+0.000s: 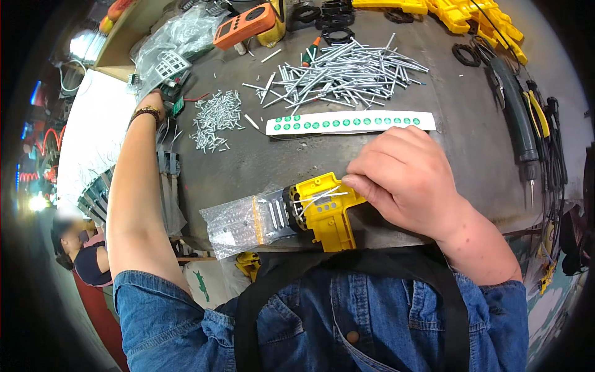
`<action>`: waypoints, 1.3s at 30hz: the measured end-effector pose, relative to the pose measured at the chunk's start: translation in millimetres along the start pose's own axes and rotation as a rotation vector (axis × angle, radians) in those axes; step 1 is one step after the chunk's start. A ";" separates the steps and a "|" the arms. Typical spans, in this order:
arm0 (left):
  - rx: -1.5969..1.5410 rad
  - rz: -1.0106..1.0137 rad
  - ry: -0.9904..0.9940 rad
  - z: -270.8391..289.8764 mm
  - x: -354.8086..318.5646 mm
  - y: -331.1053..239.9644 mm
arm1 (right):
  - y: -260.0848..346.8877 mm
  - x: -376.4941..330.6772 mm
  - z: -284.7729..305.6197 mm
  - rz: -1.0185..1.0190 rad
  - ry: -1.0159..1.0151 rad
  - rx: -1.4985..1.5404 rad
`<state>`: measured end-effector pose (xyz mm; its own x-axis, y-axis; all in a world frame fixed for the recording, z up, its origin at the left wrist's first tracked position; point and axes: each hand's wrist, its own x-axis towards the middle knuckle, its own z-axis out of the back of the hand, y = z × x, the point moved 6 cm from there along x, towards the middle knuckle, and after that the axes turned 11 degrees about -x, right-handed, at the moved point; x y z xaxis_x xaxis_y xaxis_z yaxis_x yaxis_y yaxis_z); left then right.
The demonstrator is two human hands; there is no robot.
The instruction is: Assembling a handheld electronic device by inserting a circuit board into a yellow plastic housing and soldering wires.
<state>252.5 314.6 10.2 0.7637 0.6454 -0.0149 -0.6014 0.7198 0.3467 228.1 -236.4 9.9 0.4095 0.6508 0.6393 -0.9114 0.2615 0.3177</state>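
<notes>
My left hand (154, 104) at green board (178, 106), grip hidden; right hand (409, 177) curled beside yellow housing (331, 224), grip unclear. Best steady housing, handle board gently.

The left grip (153, 104) has hidden fingertips, and the top edge crops yellow casings (458, 18).
</notes>
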 end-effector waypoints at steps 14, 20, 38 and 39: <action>-0.019 -0.211 -0.105 70.3 -32.3 11.4 | -4.3 3.2 -2.0 0.005 0.021 -0.015; -0.941 -0.541 0.244 129.5 -97.6 -30.5 | -10.2 8.6 9.6 -0.005 0.006 0.012; -1.092 -0.935 0.653 118.6 -323.7 -203.6 | 4.5 -23.6 1.8 -0.776 0.127 1.248; -1.088 -1.017 0.450 123.4 -332.5 -204.4 | 11.6 -27.6 -0.5 -0.771 0.236 1.357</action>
<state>150.5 -78.6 60.0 0.9299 -0.3349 -0.1523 0.0809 0.5898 -0.8035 206.2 -251.0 -4.4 0.6060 0.7942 -0.0441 0.2711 -0.1542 0.9501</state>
